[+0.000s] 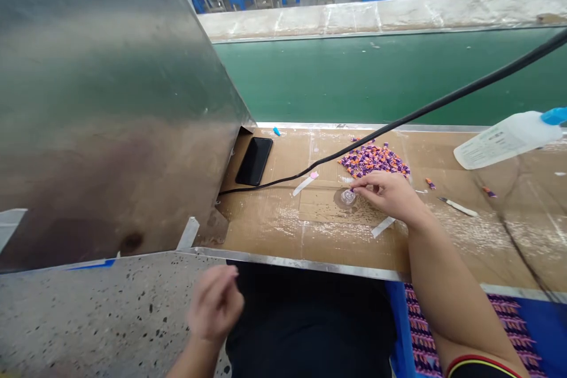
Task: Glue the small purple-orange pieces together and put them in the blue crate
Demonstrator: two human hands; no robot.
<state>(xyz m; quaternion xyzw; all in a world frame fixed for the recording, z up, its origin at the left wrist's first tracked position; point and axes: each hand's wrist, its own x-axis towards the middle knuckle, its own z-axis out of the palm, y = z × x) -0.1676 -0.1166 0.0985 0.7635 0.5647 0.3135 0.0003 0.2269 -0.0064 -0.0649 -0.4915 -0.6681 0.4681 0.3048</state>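
My right hand (385, 194) pinches a small purple piece (352, 189) at the top of a small clear round container (348, 196) on the cardboard-covered bench. Just behind that hand lies a pile of small purple and orange pieces (374, 159). My left hand (215, 301) hangs near the bench's front edge, away from the pieces. Its fingers are curled and slightly blurred, and whether they hold anything is too unclear to tell.
A metal housing (115, 106) fills the left. A black phone (254, 160), a black cable (398, 121), a white bottle (505, 139) and a thin white-handled tool (460, 207) are around the bench (266, 230). Behind runs a green belt (354, 82); a blue tray (401, 331) is below right.
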